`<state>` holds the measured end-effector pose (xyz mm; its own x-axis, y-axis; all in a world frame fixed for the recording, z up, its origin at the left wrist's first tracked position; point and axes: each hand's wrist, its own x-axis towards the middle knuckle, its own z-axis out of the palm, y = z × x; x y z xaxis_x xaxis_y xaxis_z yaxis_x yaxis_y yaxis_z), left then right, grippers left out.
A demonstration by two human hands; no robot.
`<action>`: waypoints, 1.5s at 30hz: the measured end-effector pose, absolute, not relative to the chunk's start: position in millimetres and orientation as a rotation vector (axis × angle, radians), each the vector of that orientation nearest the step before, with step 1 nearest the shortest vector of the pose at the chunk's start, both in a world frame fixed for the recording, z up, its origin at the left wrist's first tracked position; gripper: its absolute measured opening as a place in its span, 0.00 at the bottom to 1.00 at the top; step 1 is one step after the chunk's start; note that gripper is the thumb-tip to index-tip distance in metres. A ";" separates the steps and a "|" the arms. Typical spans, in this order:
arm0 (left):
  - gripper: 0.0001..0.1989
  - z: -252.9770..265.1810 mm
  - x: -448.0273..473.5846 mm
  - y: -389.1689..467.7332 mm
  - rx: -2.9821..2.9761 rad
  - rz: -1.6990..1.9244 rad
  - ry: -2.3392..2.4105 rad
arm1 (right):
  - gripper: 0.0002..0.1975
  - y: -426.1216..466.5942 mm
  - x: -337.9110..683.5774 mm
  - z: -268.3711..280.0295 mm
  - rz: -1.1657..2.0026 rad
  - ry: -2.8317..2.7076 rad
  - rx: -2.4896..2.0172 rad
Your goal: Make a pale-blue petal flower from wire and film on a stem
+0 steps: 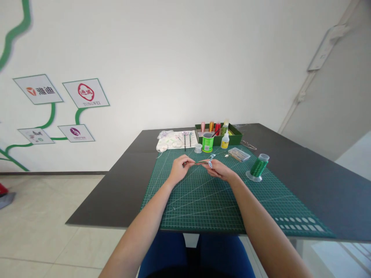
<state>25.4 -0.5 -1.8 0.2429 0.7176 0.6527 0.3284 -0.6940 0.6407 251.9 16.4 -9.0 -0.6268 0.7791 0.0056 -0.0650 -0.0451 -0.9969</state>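
Above the middle of the cutting mat (203, 204), my left hand (179, 168) pinches one end of a thin green stem (198, 162) between thumb and fingers. The stem runs level across to my right hand (218, 170), whose fingers are closed around its other end. Pale blue and white petals (210, 163) stick out at my right fingers, so the piece looks like a small handmade flower. Finer detail at the fingertips is too small to make out. To the right of my right hand, a spool of green thread (259, 168) stands upright on the mat.
Beyond my hands are a green tin (207, 143), a small clear round container (198, 148), a glue bottle (225, 140) and a clear flat box (239, 154). A green box (235, 138) holds several thread spools. Finished-looking stems (184, 143) lie on white paper (171, 143). Tweezers (248, 145) lie at right.
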 end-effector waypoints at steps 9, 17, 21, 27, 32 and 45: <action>0.05 -0.1 24.4 -2.5 2.136 1.455 0.977 | 0.29 19.1 253.3 -14.7 1.764 -1.620 -0.760; 0.06 2.7 24.4 -4.9 2.120 1.447 0.991 | 0.28 17.6 251.0 -14.3 1.774 -1.628 -0.769; 0.06 4.1 24.4 -5.5 2.102 1.453 1.001 | 0.26 16.5 249.7 -14.1 1.784 -1.625 -0.772; 0.04 3.0 24.3 -4.9 2.089 1.448 1.004 | 0.26 15.9 248.2 -14.3 1.782 -1.644 -0.755; 0.04 2.9 24.5 -4.9 2.058 1.460 1.012 | 0.25 14.4 247.8 -12.9 1.780 -1.650 -0.759; 0.05 -0.7 22.9 -0.9 1.984 1.482 1.020 | 0.23 13.4 248.0 -9.8 1.806 -1.748 -0.773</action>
<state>22.9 -0.9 -0.7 0.1452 0.7820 0.6061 0.2874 -0.6195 0.7305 248.0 13.4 -9.8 -0.7100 0.7023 -0.0517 0.0289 -0.0443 -0.9986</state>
